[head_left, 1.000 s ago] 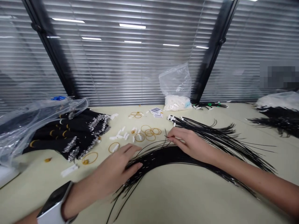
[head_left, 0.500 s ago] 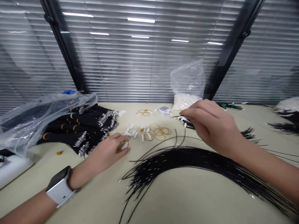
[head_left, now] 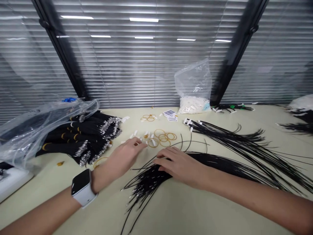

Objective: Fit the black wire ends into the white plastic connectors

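Head view: your right fingers [head_left: 163, 160] are bent, slightly parted, over the near black wire bundle [head_left: 149, 179]; can't tell if they grip a strand. Your right hand [head_left: 182, 168] lies across the bundle, which curves over the table [head_left: 195, 215], loose ends fanned toward you. Your left hand [head_left: 123, 156] is half-curled beside the white pieces [head_left: 135, 133] and yellow rubber bands [head_left: 164, 140]; can't tell what, if anything, it pinches. Farther out: white-tipped wires [head_left: 227, 140] right, banded black bundles [head_left: 63, 138] left, zip bag [head_left: 193, 81] by the blinds [head_left: 137, 65].
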The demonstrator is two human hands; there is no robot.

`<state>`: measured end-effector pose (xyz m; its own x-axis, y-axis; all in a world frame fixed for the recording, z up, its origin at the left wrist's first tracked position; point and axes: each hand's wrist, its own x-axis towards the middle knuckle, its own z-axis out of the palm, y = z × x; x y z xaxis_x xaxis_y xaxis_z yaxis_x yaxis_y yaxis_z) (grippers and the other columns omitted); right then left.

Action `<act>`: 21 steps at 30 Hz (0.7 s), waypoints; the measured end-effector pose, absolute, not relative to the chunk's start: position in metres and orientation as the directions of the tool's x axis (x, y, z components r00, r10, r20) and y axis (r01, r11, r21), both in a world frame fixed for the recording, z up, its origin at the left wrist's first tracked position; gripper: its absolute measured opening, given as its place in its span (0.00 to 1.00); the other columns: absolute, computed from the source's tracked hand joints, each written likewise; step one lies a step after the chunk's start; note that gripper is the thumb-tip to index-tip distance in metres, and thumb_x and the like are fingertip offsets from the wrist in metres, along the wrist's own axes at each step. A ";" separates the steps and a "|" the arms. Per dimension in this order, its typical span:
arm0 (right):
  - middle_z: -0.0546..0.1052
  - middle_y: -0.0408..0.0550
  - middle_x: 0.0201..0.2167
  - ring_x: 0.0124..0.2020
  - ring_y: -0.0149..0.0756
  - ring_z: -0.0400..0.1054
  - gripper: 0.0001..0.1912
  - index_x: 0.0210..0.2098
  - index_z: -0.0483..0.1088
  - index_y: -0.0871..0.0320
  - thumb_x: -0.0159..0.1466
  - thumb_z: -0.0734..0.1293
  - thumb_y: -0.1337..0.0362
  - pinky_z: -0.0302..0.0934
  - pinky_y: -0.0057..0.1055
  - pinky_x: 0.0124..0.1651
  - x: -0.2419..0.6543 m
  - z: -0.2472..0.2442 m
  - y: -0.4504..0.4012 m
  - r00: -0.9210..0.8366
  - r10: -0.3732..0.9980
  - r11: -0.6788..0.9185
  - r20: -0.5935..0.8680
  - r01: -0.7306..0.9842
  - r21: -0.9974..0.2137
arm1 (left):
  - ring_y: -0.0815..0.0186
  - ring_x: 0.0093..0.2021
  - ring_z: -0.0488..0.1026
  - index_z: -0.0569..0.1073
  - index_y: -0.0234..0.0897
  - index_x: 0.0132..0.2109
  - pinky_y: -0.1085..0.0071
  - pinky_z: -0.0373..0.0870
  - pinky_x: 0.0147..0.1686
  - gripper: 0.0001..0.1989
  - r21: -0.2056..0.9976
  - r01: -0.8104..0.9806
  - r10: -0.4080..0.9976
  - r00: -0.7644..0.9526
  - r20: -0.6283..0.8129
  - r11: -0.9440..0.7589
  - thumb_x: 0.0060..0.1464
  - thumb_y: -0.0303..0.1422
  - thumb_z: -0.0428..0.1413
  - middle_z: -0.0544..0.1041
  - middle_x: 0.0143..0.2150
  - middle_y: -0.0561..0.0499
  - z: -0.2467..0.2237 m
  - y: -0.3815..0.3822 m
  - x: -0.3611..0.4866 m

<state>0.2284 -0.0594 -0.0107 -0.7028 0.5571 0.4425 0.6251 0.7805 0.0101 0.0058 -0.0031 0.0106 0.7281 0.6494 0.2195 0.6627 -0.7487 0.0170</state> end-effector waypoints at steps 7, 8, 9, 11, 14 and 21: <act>0.72 0.48 0.36 0.38 0.31 0.64 0.13 0.38 0.71 0.60 0.67 0.58 0.60 0.60 0.31 0.44 0.228 -0.024 -0.065 -0.640 0.538 0.811 0.549 0.570 -0.130 | 0.58 0.43 0.69 0.72 0.35 0.46 0.60 0.67 0.43 0.15 -0.117 0.621 0.602 0.782 0.159 -0.775 0.58 0.20 0.45 0.71 0.43 0.43 0.012 0.008 0.025; 0.72 0.48 0.36 0.38 0.30 0.63 0.13 0.37 0.71 0.60 0.67 0.58 0.60 0.59 0.31 0.44 0.228 -0.023 -0.066 -0.631 0.532 0.818 0.565 0.555 -0.151 | 0.57 0.43 0.69 0.72 0.34 0.45 0.60 0.66 0.43 0.14 -0.116 0.618 0.601 0.785 0.152 -0.778 0.58 0.21 0.45 0.71 0.42 0.43 0.013 0.008 0.026; 0.72 0.48 0.36 0.38 0.30 0.63 0.13 0.37 0.71 0.60 0.67 0.58 0.59 0.59 0.30 0.44 0.229 -0.022 -0.067 -0.623 0.522 0.828 0.582 0.534 -0.171 | 0.57 0.42 0.69 0.72 0.34 0.44 0.59 0.66 0.43 0.12 -0.112 0.619 0.603 0.784 0.148 -0.777 0.59 0.22 0.45 0.72 0.41 0.43 0.014 0.008 0.026; 0.71 0.48 0.35 0.37 0.30 0.62 0.13 0.36 0.71 0.61 0.65 0.61 0.58 0.58 0.31 0.45 0.230 -0.020 -0.068 -0.618 0.480 0.859 0.623 0.475 -0.192 | 0.56 0.41 0.69 0.71 0.33 0.42 0.58 0.65 0.42 0.11 -0.092 0.629 0.615 0.775 0.143 -0.772 0.60 0.23 0.44 0.71 0.39 0.43 0.015 0.007 0.025; 0.71 0.48 0.32 0.35 0.30 0.61 0.11 0.34 0.70 0.61 0.64 0.63 0.59 0.56 0.32 0.43 0.230 -0.017 -0.070 -0.633 0.383 0.903 0.673 0.409 -0.128 | 0.55 0.42 0.68 0.71 0.32 0.41 0.58 0.63 0.43 0.12 -0.018 0.650 0.641 0.753 0.147 -0.760 0.58 0.21 0.44 0.70 0.41 0.42 0.016 0.006 0.025; 0.69 0.47 0.32 0.33 0.30 0.58 0.09 0.37 0.71 0.61 0.65 0.61 0.63 0.54 0.33 0.43 0.218 -0.012 -0.084 -0.745 0.399 0.895 0.535 0.443 -0.051 | 0.61 0.38 0.67 0.67 0.33 0.40 0.62 0.64 0.41 0.10 0.413 0.631 0.738 0.649 0.182 -0.657 0.62 0.32 0.43 0.70 0.37 0.45 0.020 -0.003 0.019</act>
<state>0.2177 -0.0838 -0.0116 -0.7446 0.3986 0.5354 0.4428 0.8952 -0.0507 0.0194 -0.0034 0.0200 0.6494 0.7383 0.1824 0.6308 -0.6569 0.4129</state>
